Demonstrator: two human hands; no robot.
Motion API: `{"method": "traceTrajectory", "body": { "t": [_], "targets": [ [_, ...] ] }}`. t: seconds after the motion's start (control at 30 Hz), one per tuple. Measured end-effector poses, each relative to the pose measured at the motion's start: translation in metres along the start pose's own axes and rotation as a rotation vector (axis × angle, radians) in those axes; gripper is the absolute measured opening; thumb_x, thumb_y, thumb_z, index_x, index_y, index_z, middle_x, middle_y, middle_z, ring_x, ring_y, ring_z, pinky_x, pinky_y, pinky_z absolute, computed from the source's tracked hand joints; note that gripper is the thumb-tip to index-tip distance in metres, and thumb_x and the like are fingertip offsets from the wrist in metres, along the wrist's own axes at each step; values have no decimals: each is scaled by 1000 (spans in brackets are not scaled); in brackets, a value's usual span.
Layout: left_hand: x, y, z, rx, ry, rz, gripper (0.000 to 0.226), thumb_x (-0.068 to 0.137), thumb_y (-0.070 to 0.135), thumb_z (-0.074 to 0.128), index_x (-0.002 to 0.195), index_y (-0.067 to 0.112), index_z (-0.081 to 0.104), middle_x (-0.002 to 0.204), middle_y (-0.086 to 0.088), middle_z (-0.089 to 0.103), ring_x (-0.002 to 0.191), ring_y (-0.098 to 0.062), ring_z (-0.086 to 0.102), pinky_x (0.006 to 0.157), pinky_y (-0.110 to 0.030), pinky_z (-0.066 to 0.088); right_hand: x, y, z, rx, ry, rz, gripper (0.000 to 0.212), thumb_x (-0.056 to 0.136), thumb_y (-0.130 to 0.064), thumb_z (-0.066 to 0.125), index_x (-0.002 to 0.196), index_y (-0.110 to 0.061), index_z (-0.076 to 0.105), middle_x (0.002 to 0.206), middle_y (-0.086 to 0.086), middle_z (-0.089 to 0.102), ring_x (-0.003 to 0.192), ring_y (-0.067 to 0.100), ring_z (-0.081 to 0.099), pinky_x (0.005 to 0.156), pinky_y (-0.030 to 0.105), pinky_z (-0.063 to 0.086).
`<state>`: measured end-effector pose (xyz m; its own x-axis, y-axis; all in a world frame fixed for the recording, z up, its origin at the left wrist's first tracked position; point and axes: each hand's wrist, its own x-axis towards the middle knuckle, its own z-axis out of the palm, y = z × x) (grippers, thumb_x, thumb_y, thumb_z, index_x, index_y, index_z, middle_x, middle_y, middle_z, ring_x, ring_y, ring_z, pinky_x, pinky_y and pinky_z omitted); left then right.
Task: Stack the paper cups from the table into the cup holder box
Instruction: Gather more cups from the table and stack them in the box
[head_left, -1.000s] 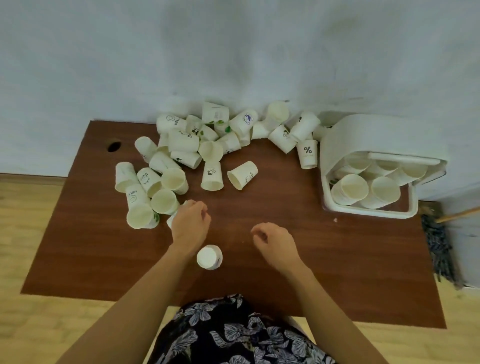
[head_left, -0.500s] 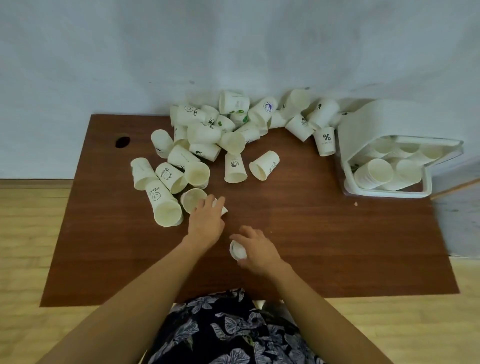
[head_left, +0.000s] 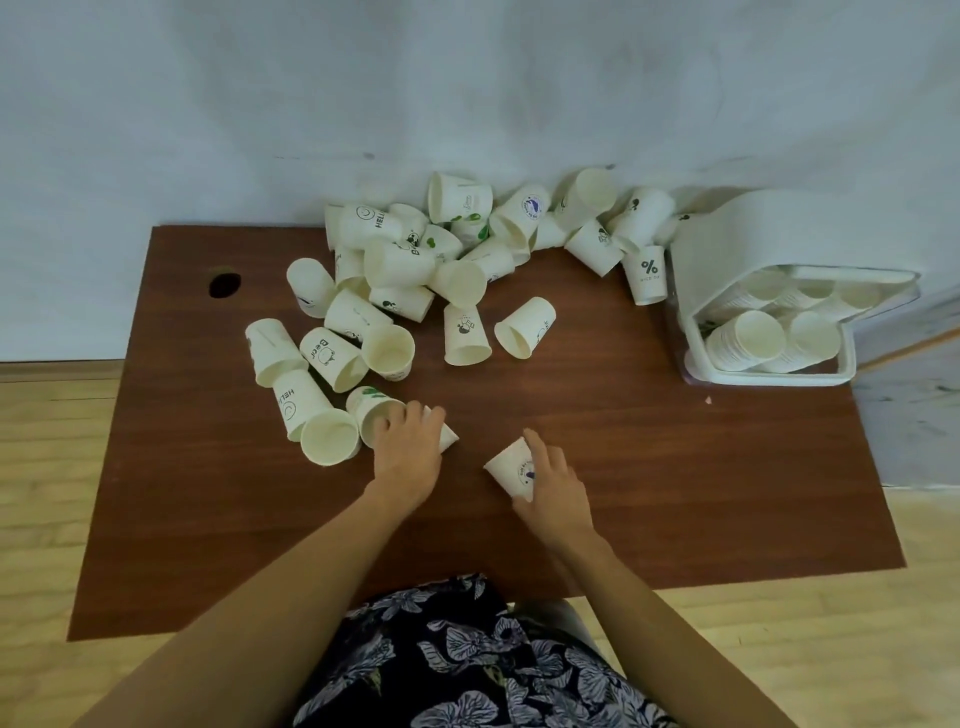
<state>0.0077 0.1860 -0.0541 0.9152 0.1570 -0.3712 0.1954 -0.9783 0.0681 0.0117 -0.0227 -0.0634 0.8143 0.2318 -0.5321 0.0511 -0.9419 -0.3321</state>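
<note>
Several white paper cups (head_left: 415, 270) lie scattered across the back and left of the brown table (head_left: 675, 493). My right hand (head_left: 556, 478) grips one cup with a blue logo (head_left: 511, 465), tipped on its side near the table's middle front. My left hand (head_left: 408, 449) lies over another lying cup (head_left: 445, 434), fingers curled round it, beside a cup with green print (head_left: 371, 408). The white cup holder box (head_left: 727, 244) stands at the right rear with stacks of cups (head_left: 748, 340) inside.
A round cable hole (head_left: 224, 285) is in the table's back left corner. A pale wall runs right behind the table. Wooden floor shows on both sides. My floral clothing (head_left: 467, 660) presses against the front edge.
My right hand moved to the small cup near the front, took it and tipped it on its side. My left hand stayed on the cup by the left pile. The camera view shifted.
</note>
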Motion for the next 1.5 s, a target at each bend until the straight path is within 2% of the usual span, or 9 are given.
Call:
{"method": "traceTrajectory", "body": {
  "t": [0.07,0.3,0.57,0.73,0.9,1.0,1.13,1.33,1.5],
  "targets": [
    [1,0,-2,-46,3,40,38,91,28,57,128,24,49,130,-5,48,119,-28,42,96,-39,37,2,0,1,-93,-39,-30,90,84,-30,65,153,-38,8,135,1,37,102,30,57,86,41,47],
    [0,5,-18,-287,50,115,23,92,31,61,111,20,63,121,0,50,107,-19,46,90,-31,44,16,-4,-7,-43,-41,-33,43,90,-37,62,128,-29,43,119,0,50,97,25,59,73,34,46],
    [3,35,-44,-423,212,95,9,88,26,68,93,21,72,139,2,40,117,-17,42,83,-28,50,17,20,-35,175,270,10,24,91,-37,63,97,-16,72,119,-7,49,91,13,59,69,29,48],
    [12,73,-68,-511,298,167,10,89,24,66,97,19,71,107,6,61,98,-12,52,76,-20,41,13,42,-79,262,418,9,16,92,-26,65,100,-15,73,103,-5,64,87,14,62,70,26,46],
    [21,130,-95,-591,371,213,9,88,20,67,96,17,70,98,4,65,82,-11,56,75,-27,50,11,79,-135,309,558,-30,17,93,-19,65,107,-14,71,105,-4,68,83,10,59,72,26,47],
    [29,174,-110,-605,425,214,9,89,22,66,96,16,70,96,5,63,86,-12,54,75,-26,47,11,110,-168,321,647,-65,18,92,-19,66,109,-16,70,103,-5,68,86,14,64,73,29,50],
    [40,238,-124,-603,477,254,10,89,22,65,96,16,70,93,5,64,92,-12,50,75,-16,32,13,160,-209,327,788,-98,18,92,-18,65,110,-16,71,104,-4,69,84,15,63,69,28,49],
    [58,321,-136,-663,530,348,13,86,15,70,98,14,71,93,5,65,90,-13,55,76,-23,47,23,231,-254,321,910,-79,19,95,-20,62,111,-17,72,109,-3,68,94,20,63,71,33,53],
    [76,365,-137,-670,522,371,12,84,10,70,96,13,71,94,3,64,94,-17,56,75,-28,51,36,263,-268,271,867,-57,18,94,-20,62,109,-19,72,107,-5,67,96,21,61,68,34,52]
  ]
}}
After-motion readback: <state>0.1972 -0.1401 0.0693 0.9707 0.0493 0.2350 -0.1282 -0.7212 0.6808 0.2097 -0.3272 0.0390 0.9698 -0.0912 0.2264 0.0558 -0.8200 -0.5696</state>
